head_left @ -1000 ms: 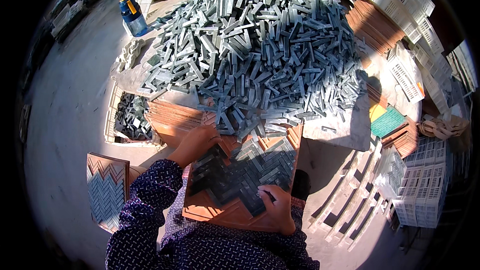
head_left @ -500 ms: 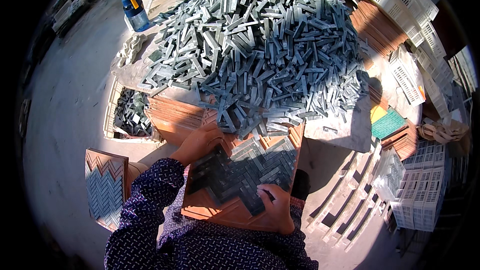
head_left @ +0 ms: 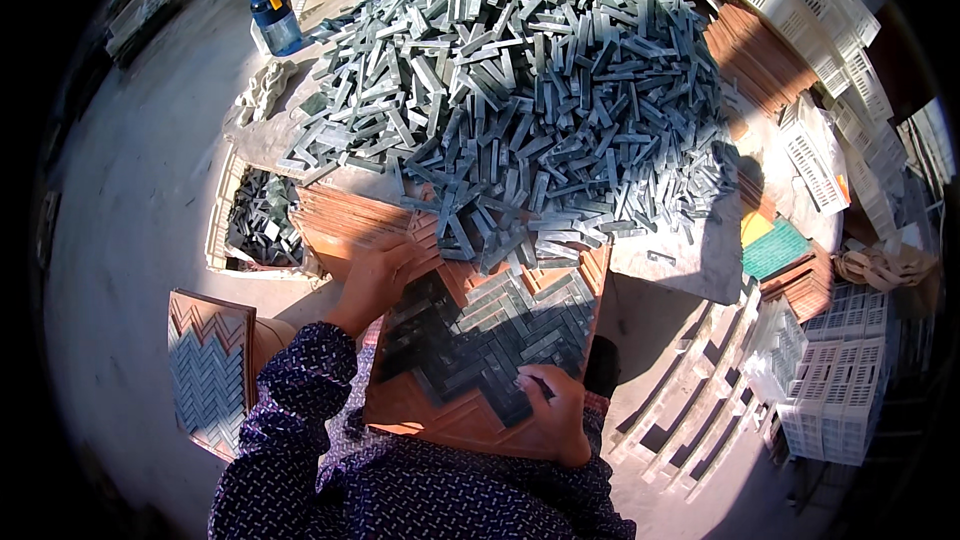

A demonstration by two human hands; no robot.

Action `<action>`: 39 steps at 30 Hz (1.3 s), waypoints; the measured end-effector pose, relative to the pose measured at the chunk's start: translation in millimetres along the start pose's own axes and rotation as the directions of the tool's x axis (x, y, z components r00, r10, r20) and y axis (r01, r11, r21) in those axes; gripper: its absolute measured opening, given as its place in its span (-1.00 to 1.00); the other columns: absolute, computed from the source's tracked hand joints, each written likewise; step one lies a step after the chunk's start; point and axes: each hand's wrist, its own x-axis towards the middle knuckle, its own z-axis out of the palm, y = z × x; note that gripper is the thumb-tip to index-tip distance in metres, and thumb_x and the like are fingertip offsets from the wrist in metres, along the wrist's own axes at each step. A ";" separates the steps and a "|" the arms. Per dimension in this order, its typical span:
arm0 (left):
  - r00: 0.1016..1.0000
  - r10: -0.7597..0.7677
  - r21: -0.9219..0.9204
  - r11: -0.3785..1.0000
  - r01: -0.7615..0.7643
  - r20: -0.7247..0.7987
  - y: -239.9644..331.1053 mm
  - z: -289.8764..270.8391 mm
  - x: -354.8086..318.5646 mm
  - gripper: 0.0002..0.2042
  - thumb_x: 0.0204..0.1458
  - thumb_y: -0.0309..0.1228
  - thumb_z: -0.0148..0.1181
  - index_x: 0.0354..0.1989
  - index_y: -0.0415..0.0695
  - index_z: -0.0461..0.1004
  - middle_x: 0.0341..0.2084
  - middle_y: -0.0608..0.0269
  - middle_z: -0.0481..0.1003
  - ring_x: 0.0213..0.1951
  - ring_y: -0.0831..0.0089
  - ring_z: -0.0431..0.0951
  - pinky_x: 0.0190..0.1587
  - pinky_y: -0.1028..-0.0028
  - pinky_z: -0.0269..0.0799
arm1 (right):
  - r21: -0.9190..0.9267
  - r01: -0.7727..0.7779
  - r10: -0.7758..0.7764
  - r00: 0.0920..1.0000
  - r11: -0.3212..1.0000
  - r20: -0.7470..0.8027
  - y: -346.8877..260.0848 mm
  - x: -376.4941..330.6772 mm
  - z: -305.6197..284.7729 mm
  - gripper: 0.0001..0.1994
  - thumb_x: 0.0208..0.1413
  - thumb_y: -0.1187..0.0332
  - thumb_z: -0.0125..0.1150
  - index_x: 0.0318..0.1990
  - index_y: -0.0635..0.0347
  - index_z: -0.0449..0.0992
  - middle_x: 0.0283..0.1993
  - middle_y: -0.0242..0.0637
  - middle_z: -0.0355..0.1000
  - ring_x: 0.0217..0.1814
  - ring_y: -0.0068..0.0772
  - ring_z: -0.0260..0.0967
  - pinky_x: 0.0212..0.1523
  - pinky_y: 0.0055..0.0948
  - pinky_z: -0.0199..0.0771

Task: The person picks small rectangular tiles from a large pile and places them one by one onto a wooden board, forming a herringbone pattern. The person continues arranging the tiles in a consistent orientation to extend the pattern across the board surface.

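An orange-brown moulded tray [head_left: 408, 414] rests across my lap, tilted against the table edge. Dark grey stone strips [head_left: 490, 345] fill most of its grooves in a herringbone pattern; bare grooves show along the far and near edges. My left hand [head_left: 376, 282] is at the tray's far left corner, fingers bent and pressed together; what they hold, if anything, is hidden. My right hand [head_left: 557, 414] lies over the tray's near right part, fingers curled with thumb against them, a small dark patch between them. Beyond the tray rises a big heap of loose stone strips [head_left: 520, 90].
Stacked orange trays [head_left: 345, 225] stand left of the heap, beside a crate of dark chips [head_left: 265, 220]. A filled tray stack [head_left: 210, 365] is at lower left. A blue bottle [head_left: 274, 18] stands far left. Right are a wooden pallet [head_left: 685, 395] and white plastic baskets [head_left: 835, 390].
My left hand has drawn back slightly to the left and down, off the strips at the tray's far left edge. My right hand has barely moved.
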 end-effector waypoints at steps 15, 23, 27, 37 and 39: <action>0.955 0.191 0.418 0.867 -0.272 0.226 21.9 49.4 -60.1 -0.06 -0.13 0.17 0.12 0.34 -0.20 -0.03 0.33 0.10 0.03 0.35 0.23 0.02 0.36 0.05 -0.24 | -0.153 0.276 -0.269 0.961 0.949 0.065 -25.3 60.4 11.1 -0.86 0.05 0.50 0.18 -0.22 0.27 0.52 -0.27 -0.10 0.50 -0.25 -0.10 0.48 -0.21 -0.32 0.46; 0.937 0.315 0.380 0.857 -0.348 0.148 13.7 52.4 -63.2 -0.13 -0.03 0.23 -0.07 0.33 -0.19 0.01 0.31 0.09 0.08 0.34 0.22 0.03 0.36 0.01 -0.29 | -0.510 0.476 -0.430 0.877 0.716 0.215 2.6 160.3 23.8 -0.76 -0.11 0.56 0.18 -0.21 0.22 0.50 -0.04 -0.14 0.39 -0.04 -0.03 0.38 -0.11 -0.21 0.44; 0.932 0.340 0.342 0.867 -0.364 0.128 14.3 45.8 -65.2 -0.17 0.01 0.18 -0.04 0.32 -0.20 0.03 0.28 0.01 0.11 0.32 0.17 0.06 0.35 0.02 -0.22 | -0.494 0.560 -0.465 0.828 0.665 0.313 -9.7 163.8 24.3 -0.79 -0.13 0.55 0.20 -0.26 0.24 0.49 -0.16 -0.15 0.40 -0.14 -0.03 0.37 -0.16 -0.16 0.42; 0.999 0.026 0.132 0.991 -0.031 0.035 20.1 27.8 -86.1 -0.28 -0.08 -0.23 0.26 0.26 -0.25 0.13 0.32 0.00 0.02 0.36 0.09 -0.05 0.30 -0.03 -0.07 | -0.327 0.264 -0.226 0.963 0.907 0.149 -14.5 136.0 80.6 -0.82 -0.09 0.44 0.32 -0.33 0.28 0.47 -0.48 -0.15 0.47 -0.52 -0.26 0.46 -0.48 -0.38 0.44; 0.999 0.039 0.122 0.992 -0.040 0.012 19.5 29.0 -86.7 -0.26 -0.12 -0.27 0.29 0.26 -0.23 0.13 0.32 0.02 0.02 0.36 0.09 -0.05 0.29 -0.04 -0.06 | -0.384 0.302 -0.271 0.953 0.872 0.133 -12.8 138.3 84.1 -0.80 -0.09 0.43 0.34 -0.32 0.31 0.48 -0.45 -0.13 0.49 -0.52 -0.26 0.49 -0.49 -0.39 0.46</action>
